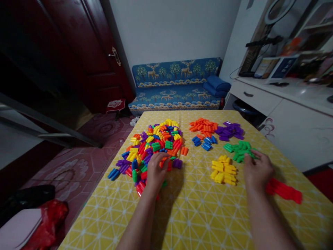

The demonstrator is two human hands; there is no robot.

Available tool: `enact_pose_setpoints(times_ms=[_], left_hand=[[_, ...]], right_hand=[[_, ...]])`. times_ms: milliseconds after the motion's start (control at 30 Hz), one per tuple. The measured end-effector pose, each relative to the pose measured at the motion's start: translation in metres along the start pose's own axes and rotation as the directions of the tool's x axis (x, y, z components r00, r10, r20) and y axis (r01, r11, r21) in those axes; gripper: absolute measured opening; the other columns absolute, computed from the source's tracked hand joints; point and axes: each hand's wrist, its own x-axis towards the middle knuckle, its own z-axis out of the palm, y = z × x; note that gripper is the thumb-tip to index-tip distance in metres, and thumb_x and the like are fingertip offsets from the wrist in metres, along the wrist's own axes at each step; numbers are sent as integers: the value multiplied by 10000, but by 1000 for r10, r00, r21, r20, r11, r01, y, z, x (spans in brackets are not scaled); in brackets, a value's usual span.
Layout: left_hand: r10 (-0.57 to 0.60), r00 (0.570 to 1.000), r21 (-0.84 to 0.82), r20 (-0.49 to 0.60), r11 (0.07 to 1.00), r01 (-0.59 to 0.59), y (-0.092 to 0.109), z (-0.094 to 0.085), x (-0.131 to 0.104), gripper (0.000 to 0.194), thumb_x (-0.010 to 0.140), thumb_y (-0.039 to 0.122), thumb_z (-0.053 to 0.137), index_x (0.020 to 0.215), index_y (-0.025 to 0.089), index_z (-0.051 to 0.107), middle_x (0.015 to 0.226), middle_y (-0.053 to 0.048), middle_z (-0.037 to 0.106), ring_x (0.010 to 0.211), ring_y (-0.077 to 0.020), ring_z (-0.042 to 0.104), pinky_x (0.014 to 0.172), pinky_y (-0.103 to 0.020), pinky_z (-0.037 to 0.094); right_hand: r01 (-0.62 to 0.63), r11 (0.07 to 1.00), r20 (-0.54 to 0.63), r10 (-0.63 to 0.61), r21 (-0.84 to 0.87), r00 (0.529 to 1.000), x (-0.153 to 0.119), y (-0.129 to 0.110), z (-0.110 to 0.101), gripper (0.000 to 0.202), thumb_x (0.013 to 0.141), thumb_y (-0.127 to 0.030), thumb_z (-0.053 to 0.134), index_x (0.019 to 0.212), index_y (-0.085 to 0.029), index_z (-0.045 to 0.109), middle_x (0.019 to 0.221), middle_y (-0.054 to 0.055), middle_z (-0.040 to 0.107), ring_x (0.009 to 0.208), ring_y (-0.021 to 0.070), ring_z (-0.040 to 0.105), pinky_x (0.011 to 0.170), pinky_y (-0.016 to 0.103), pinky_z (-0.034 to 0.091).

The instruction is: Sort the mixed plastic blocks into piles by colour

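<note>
My left hand (156, 170) reaches over the near side of a large mixed pile of bullet-shaped plastic building blocks (156, 147). Its thumb and forefinger are apart, with red and orange pieces showing at the gap; the other fingertips are hidden. Over at the right, my right hand (258, 169) is closed at the edge of a group of green blocks (239, 150), thumb and forefinger pinched on a green piece mostly covered by the fingers. Yellow blocks (224, 170) lie left of this hand. Red blocks (284, 190) form a row beside its wrist.
Orange blocks (204, 126), blue blocks (206, 142) and purple blocks (229, 131) lie in separate groups on the yellow patterned tablecloth (192, 211). Beyond the table stands a blue sofa (177, 86). A white cabinet (293, 114) is at the right, a dark red door (101, 52) at the left.
</note>
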Motion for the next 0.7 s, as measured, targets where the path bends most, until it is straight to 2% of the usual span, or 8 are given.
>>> enact_pose_setpoints(times_ms=[67,133,200,267,333,467,567,700], left_hand=[[40,998,87,-49,996,-36,-6,-3,2,150,858,195,567,936,201,696,1019,-78,687,987,-216,635,885,-381,514],[34,998,170,-59,985,-23,-13,-5,5,223,856,217,579,1054,215,680,1160,-97,636,1109,-247,588,960,-430,484],[-8,999,236,-48,972,19,-22,-8,9,361,853,242,584,1211,218,614,1311,-121,544,1227,-279,515,1019,-464,446],[-42,999,282,-18,958,45,-33,-11,16,471,855,252,571,1323,214,530,1396,-134,466,1296,-297,451,1053,-477,418],[-40,999,328,29,944,29,-43,-13,23,515,849,236,563,1359,217,495,1390,-126,480,1313,-304,428,1078,-495,385],[-52,992,426,111,905,0,-53,-15,38,457,801,170,585,1252,238,604,1235,-98,610,1216,-310,501,1079,-540,348],[-101,991,445,84,894,53,-48,-16,45,358,767,134,597,1091,246,699,1072,-89,664,1078,-297,575,1011,-532,401],[-102,995,265,-21,959,104,-27,-19,44,290,758,105,564,979,206,722,971,-88,678,922,-240,625,863,-403,499]], right_hand=[[-7,998,-27,5,-66,1000,7,11,-5,397,717,-238,599,1073,-70,651,903,205,686,649,207,632,598,327,504],[17,990,-10,-19,-139,1000,7,11,-7,397,708,-214,589,1074,-77,660,888,192,677,648,212,623,613,343,502],[99,980,8,-99,-172,995,2,4,-5,404,715,-211,579,1089,-82,661,930,188,658,666,211,612,639,358,508],[202,967,-6,-205,-154,979,-5,-8,0,414,727,-214,573,1113,-88,652,1060,197,624,706,201,604,673,367,520],[271,956,-22,-275,-110,961,-14,-23,4,413,752,-225,577,1144,-109,638,1180,190,580,729,183,595,677,360,526],[319,947,75,-320,26,944,-40,-59,12,324,835,-233,559,1144,-169,633,1203,147,573,760,161,597,649,317,527],[345,926,177,-370,154,912,-60,-80,16,259,873,-218,523,1101,-187,642,1184,136,576,796,161,604,657,313,542],[347,901,261,-412,262,873,-78,-98,19,235,895,-206,510,1097,-205,631,1182,135,584,834,172,615,683,327,545]])
